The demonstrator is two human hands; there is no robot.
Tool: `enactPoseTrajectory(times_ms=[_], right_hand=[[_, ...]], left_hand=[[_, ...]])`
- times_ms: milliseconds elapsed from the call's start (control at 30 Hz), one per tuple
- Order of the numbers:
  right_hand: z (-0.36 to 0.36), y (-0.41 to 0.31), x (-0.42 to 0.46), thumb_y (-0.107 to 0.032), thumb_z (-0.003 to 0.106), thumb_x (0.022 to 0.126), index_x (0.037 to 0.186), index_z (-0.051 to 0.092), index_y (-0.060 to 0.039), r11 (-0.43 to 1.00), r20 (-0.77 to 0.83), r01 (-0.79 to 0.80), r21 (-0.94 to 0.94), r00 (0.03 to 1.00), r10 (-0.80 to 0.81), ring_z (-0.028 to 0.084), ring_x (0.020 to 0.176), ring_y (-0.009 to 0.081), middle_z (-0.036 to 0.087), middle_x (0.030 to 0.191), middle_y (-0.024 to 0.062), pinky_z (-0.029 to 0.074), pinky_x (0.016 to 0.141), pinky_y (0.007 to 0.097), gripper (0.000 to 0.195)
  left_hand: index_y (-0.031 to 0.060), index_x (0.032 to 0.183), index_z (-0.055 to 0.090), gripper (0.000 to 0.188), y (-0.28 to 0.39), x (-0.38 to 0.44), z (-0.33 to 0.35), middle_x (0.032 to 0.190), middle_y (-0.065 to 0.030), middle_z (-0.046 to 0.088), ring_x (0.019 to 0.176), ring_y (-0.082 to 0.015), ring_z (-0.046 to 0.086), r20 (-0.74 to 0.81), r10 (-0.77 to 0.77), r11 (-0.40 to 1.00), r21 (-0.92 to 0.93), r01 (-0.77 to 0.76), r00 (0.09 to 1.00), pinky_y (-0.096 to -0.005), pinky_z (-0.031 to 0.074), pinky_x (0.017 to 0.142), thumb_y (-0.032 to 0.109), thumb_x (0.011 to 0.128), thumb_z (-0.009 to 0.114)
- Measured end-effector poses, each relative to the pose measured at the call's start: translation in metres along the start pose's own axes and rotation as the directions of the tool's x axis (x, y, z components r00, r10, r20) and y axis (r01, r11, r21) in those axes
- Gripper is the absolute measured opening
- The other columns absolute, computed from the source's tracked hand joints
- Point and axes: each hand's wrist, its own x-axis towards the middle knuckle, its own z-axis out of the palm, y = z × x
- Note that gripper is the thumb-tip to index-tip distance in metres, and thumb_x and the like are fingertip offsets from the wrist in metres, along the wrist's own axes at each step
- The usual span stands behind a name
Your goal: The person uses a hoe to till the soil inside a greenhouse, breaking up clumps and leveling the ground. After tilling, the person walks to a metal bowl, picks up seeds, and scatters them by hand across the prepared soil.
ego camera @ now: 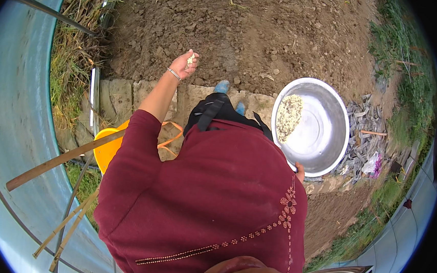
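My left hand (185, 64), with a silver bangle at its wrist, is held out over the tilled soil (226, 33). Its fingers are curled around a small amount of pale yellow grains (190, 59). A wide, round metal basin (317, 125) is at my right side. My right hand (299, 171) grips its near rim; most of that hand is hidden under the basin and behind my sleeve. Inside the basin, a heap of pale grains with darker bits (289, 117) lies against the left wall, and the bright metal floor shows beside it.
My blue-covered feet (221, 86) are by a pale slab path (119, 96). A yellow container (105, 150) and a wooden pole (62, 161) are at my left, near blue plastic sheeting (15, 82). Grey strips of scrap (360, 140) lie right of the basin.
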Motion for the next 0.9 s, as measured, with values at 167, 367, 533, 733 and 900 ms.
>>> enactPoseTrajectory(times_ms=[167, 367, 533, 733, 900], right_hand=[[-0.01, -0.004, 0.024, -0.021, 0.05, 0.073, 0.093, 0.046, 0.0011, 0.999, 0.053, -0.026, -0.046, 0.998, 0.028, 0.05, 0.048, 0.0182, 0.057, 0.075, 0.0148, 0.044, 0.044, 0.0256, 0.03], [0.002, -0.017, 0.034, -0.02, 0.05, 0.074, 0.093, 0.045, 0.0017, 0.994, 0.045, 0.03, -0.104, 0.999, -0.025, 0.049, 0.048, 0.0199, 0.057, 0.074, 0.0156, 0.043, 0.043, 0.0277, 0.03], [0.015, -0.019, 0.025, -0.02, 0.049, 0.074, 0.092, 0.046, 0.0017, 0.993, 0.109, 0.038, -0.108, 0.994, -0.026, 0.05, 0.049, 0.0199, 0.057, 0.072, 0.0146, 0.044, 0.045, 0.0284, 0.029], [0.016, -0.03, 0.037, -0.022, 0.049, 0.074, 0.092, 0.048, 0.0007, 0.981, 0.143, 0.01, -0.195, 0.989, 0.019, 0.054, 0.056, 0.0224, 0.058, 0.076, 0.0153, 0.046, 0.052, 0.0316, 0.029], [0.019, -0.031, 0.043, -0.022, 0.05, 0.073, 0.092, 0.049, 0.0001, 0.971, 0.169, 0.034, -0.235, 0.986, 0.007, 0.055, 0.06, 0.0236, 0.059, 0.079, 0.0152, 0.046, 0.056, 0.0329, 0.029]], left_hand=[[0.0066, 0.084, 0.044, 0.027, 0.054, -0.011, -0.018, 0.061, -0.0011, 0.04, 0.044, -0.0086, 0.034, -0.07, 0.26, 0.952, -0.15, -0.268, 0.963, -0.0183, 0.023, 0.031, 0.033, 0.088, 0.04], [0.0057, 0.08, 0.042, 0.027, 0.113, -0.045, -0.023, 0.062, -0.0019, 0.042, 0.044, -0.0088, 0.035, -0.063, 0.524, 0.846, -0.082, -0.527, 0.85, -0.0191, 0.025, 0.032, 0.031, 0.089, 0.039], [0.0084, 0.077, 0.045, 0.024, 0.029, -0.028, -0.032, 0.06, -0.0014, 0.043, 0.044, -0.009, 0.034, -0.055, 0.193, 0.952, -0.231, -0.2, 0.98, -0.0182, 0.023, 0.03, 0.031, 0.085, 0.048], [0.0068, 0.085, 0.044, 0.022, 0.045, -0.01, -0.081, 0.062, -0.0041, 0.045, 0.045, -0.012, 0.037, -0.268, 0.276, 0.811, -0.451, -0.373, 0.923, -0.0204, 0.024, 0.032, 0.029, 0.088, 0.039], [0.0067, 0.082, 0.041, 0.026, 0.114, -0.074, -0.095, 0.062, -0.0029, 0.04, 0.043, -0.0115, 0.034, -0.376, 0.569, 0.764, -0.088, -0.639, 0.731, -0.0213, 0.024, 0.032, 0.032, 0.089, 0.036]])
